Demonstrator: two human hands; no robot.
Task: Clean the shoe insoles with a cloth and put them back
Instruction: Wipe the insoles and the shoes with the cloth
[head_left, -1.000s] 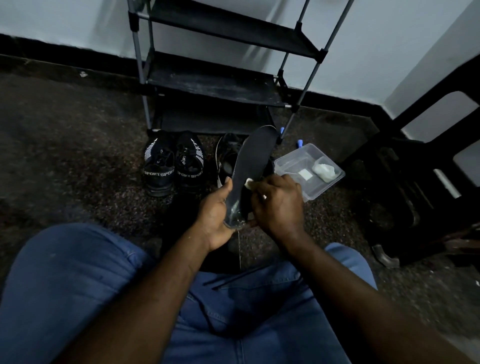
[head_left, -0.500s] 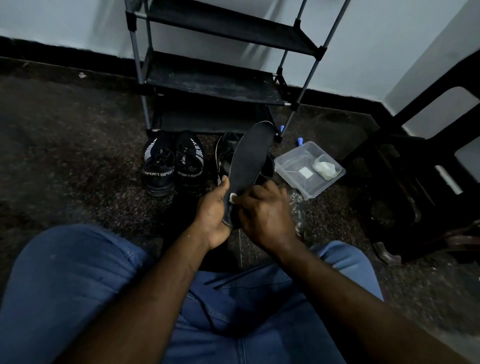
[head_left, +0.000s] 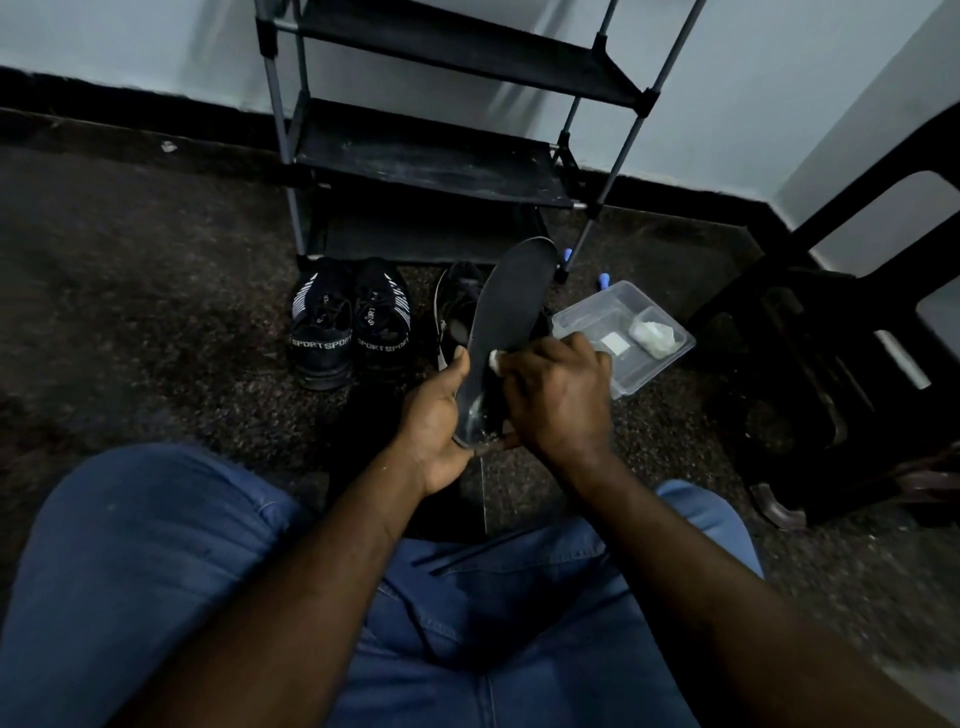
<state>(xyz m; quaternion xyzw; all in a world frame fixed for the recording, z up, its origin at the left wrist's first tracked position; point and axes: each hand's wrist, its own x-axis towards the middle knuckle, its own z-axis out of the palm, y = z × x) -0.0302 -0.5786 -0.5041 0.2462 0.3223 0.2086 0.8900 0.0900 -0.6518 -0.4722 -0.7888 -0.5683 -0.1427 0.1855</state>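
Note:
A dark insole (head_left: 511, 299) stands nearly upright in front of me, toe end up. My left hand (head_left: 441, 415) grips its heel end from the left and below. My right hand (head_left: 558, 392) pinches a small white cloth (head_left: 494, 359) and presses it against the insole's lower middle; most of the cloth is hidden under the fingers. The heel part looks wet and shiny. Behind the insole lies a black shoe (head_left: 457, 306), partly hidden.
A pair of black "SPORT" sneakers (head_left: 349, 325) sits on the dark speckled floor under a black shoe rack (head_left: 436, 161). A clear plastic tub (head_left: 623, 332) holding a white wad is at right. Dark furniture (head_left: 810, 374) fills the right side. My jeans-clad knees are below.
My right hand with the cloth slid down the insole toward the heel, then back up to the lower middle. The left hand kept its grip on the heel.

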